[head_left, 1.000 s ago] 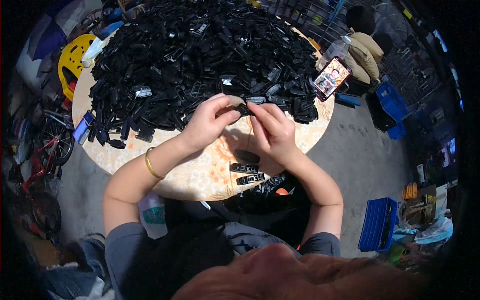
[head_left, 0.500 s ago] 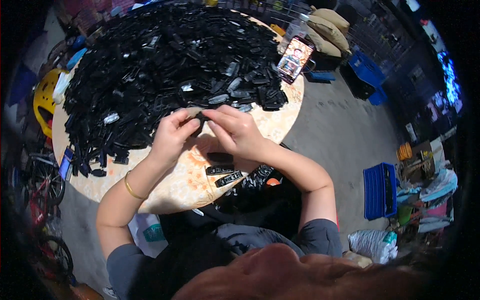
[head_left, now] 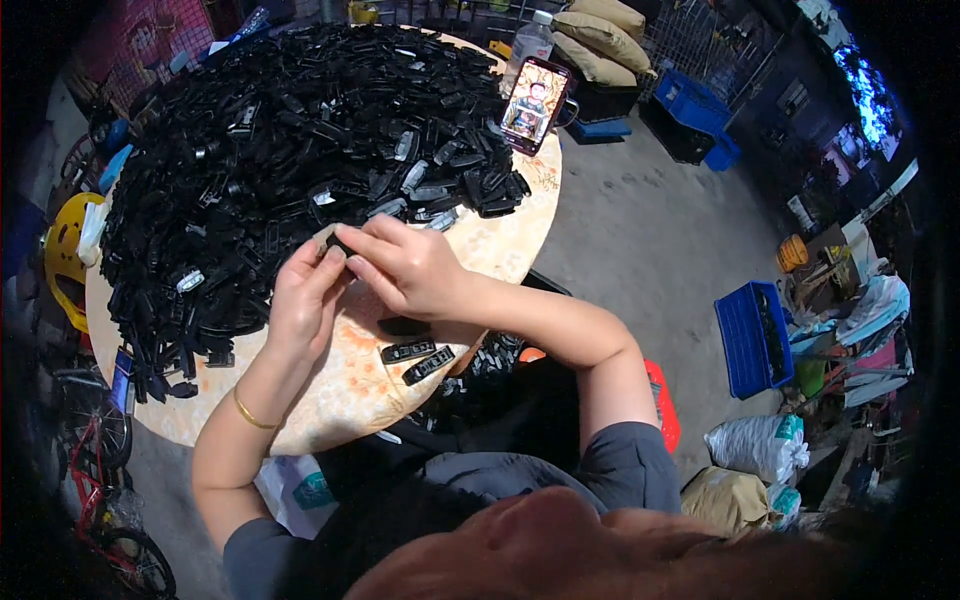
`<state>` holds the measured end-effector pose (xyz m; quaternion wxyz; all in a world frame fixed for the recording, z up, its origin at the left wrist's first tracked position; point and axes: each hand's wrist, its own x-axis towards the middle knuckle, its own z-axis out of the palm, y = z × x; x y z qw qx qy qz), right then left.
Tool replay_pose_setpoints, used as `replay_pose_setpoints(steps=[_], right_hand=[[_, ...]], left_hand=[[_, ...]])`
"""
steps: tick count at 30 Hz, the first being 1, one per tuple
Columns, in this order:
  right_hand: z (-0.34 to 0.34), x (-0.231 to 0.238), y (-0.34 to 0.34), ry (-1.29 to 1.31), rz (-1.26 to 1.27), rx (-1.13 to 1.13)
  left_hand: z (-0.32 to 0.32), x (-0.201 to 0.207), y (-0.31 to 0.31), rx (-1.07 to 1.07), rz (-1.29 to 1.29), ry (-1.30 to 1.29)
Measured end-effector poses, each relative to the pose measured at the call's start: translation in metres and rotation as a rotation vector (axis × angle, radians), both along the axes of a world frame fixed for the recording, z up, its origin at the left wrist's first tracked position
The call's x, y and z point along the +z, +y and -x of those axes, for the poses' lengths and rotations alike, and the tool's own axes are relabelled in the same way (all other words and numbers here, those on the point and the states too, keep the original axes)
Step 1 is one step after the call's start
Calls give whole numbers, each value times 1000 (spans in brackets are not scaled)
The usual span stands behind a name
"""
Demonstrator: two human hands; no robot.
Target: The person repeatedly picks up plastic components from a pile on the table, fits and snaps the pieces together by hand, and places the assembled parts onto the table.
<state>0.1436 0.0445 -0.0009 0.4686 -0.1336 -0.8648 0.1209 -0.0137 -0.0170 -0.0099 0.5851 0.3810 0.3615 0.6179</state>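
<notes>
Over the near edge of a big heap of black plastic parts (head_left: 290,130), both hands meet fingertip to fingertip. My left hand (head_left: 306,295) pinches a small black plastic part (head_left: 347,249), mostly covered by fingers. From the other side, the thumb and fingers of my right hand (head_left: 412,268) close on the same part. On the cloth below my right wrist lie a dark oblong piece (head_left: 404,326) and two black casings with recessed insides, an upper casing (head_left: 407,351) and a lower casing (head_left: 428,365).
The heap covers most of a round table (head_left: 335,405) with a floral cloth. A propped phone (head_left: 535,105) and a clear bottle (head_left: 532,40) stand at its far right edge. More dark parts (head_left: 480,370) lie below the near edge. A blue crate (head_left: 752,340) sits on the floor at right.
The whole view has shifted, so the table and hands appear further left. My fingers have moved slightly around the black part, and both hands still grip it.
</notes>
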Motion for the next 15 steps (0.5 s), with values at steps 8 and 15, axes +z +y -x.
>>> replay_pose_setpoints(steps=[8, 15], right_hand=[[-9, 22, 19, 7, 1376, 560], [-11, 5, 21, -74, 1442, 746]], left_hand=[[-2, 23, 2, 33, -124, -9], [12, 21, 1, -163, -183, 55]])
